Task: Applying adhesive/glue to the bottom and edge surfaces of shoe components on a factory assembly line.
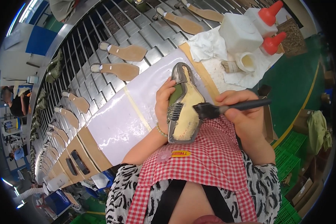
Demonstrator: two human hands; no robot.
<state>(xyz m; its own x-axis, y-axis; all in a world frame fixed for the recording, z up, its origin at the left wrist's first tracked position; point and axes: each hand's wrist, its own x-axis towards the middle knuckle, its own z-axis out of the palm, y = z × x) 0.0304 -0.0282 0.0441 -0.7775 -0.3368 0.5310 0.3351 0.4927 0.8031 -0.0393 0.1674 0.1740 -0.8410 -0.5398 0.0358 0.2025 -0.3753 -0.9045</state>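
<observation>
My left hand (162, 100) is closed around the side of a green shoe (190, 100) on a last, turned bottom up. Its bottom is pale cream inside a grey rim, and a dark, beaded-looking strap crosses the near side. Between my right thumb and fingers is the handle of a black brush (216, 110). Its bristles touch the right edge of the shoe bottom, around the middle. My right hand (244, 115) stays to the right of the shoe, above the red checked apron (201, 160).
Under the shoe is a glossy white sheet (119, 115). Tan outsoles (127, 53) lie along a slatted metal conveyor (100, 80). To the right are white bottles (240, 33) with red caps, an open white pot (246, 61) and a crumpled cloth (207, 44). Green crates (289, 164) stand below. Other people are far left.
</observation>
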